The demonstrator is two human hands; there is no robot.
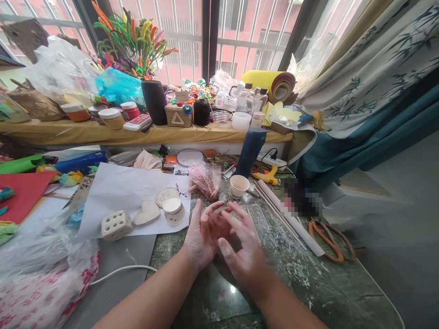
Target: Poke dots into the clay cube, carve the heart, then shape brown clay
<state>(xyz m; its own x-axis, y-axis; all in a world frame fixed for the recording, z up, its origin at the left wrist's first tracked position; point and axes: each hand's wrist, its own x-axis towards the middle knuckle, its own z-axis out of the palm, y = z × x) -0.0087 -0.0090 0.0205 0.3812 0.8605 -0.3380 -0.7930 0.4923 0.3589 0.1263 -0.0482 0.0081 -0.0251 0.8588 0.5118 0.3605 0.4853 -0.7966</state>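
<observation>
My left hand (203,237) is held palm up over the green tabletop, thumb raised and fingers loosely curved. Facing it, my right hand (242,242) has its fingers apart, their tips overlapping the left fingers. Pale powder coats both hands, and I see nothing held in either. Just beyond them stands a paper cup (239,186), beside a plastic bag of pinkish material (206,180). Left of my hands, a white sheet of paper (113,192) carries a white die (117,225), a heart-shaped piece (147,213), a round disc (167,196) and a small white tub (173,210).
To the right lie thin sticks (281,214), a white roll (291,219), orange-handled scissors (325,240) and a yellow glue gun (267,175). A dark blue bottle (250,153) stands behind. Crumpled plastic bags (44,283) and a white cable (123,269) are at left.
</observation>
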